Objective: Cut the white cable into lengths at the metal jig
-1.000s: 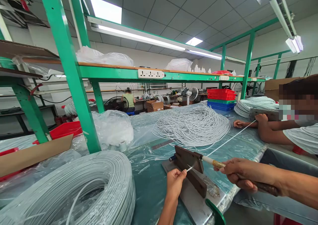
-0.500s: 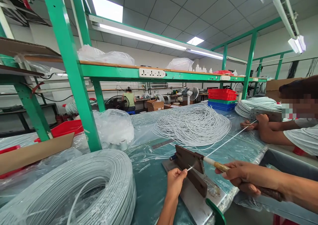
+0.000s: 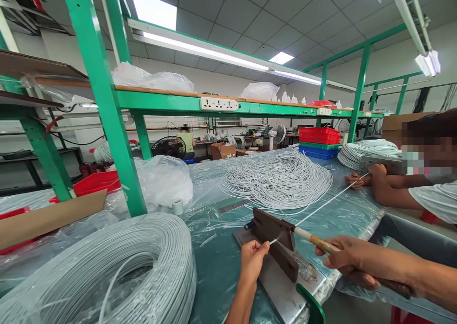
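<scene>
My left hand (image 3: pixel 253 259) pinches the end of a thin white cable (image 3: pixel 273 241) close to the near side of a bench cutter. The cutter has dark steel blades (image 3: pixel 271 226) on a flat metal base plate (image 3: pixel 271 290). My right hand (image 3: pixel 357 259) is wrapped round the cutter's long handle (image 3: pixel 317 240), part white and part brownish. Beyond the blades the white cable (image 3: pixel 328 201) stretches taut to a co-worker's hands (image 3: pixel 357 180) at the right. A loose heap of white cable (image 3: pixel 276 178) lies behind the cutter.
A large coil of white cable (image 3: pixel 178 252) fills the near left. Green shelf posts (image 3: pixel 103 100) rise behind it. Plastic bags (image 3: pixel 162 181), a metal ruler (image 3: pixel 233 206) and stacked red and blue trays (image 3: pixel 319 143) are on the bench. A curved green piece (image 3: pixel 310 304) juts from the base's near end.
My right hand has shifted slightly to the right and down along the handle. The left hand, the cable and the co-worker's hands look nearly the same.
</scene>
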Available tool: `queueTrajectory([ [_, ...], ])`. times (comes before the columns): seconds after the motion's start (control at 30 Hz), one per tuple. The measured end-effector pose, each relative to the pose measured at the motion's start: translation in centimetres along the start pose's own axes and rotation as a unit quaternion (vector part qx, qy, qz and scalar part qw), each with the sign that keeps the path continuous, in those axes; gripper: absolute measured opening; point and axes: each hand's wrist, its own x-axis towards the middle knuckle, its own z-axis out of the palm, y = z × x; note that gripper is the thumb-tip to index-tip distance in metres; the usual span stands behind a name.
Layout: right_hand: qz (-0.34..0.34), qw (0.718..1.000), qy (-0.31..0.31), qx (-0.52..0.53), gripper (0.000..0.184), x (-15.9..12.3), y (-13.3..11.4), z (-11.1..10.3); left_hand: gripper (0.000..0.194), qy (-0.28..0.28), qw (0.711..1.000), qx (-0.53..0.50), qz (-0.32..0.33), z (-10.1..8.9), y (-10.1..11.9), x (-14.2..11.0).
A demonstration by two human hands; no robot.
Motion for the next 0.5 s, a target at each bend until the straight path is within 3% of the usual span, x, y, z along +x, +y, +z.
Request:
queueTrajectory([
  [0.2, -0.005, 0.991, 0.065, -0.113, 0.031, -1.2, 0.0, 0.6, 0.056, -0.017, 1.0, 0.016, -0.004, -0.1, -0.4, 0.2],
  [0.37, -0.009, 0.992, 0.062, -0.112, 0.031, -1.6, 0.2, 0.1, 0.056, -0.012, 0.999, 0.037, -0.012, 0.0, 0.2, -0.1],
  [0.43, 0.002, 0.993, 0.058, -0.107, 0.032, -1.2, 1.2, 0.2, 0.056, -0.017, 0.998, 0.049, -0.019, -0.1, 0.1, 0.0],
  [0.5, -0.012, 0.987, 0.101, -0.124, 0.032, -0.3, 3.4, 0.8, 0.057, -0.013, 0.998, 0.05, -0.029, -0.3, -0.4, 0.5],
])
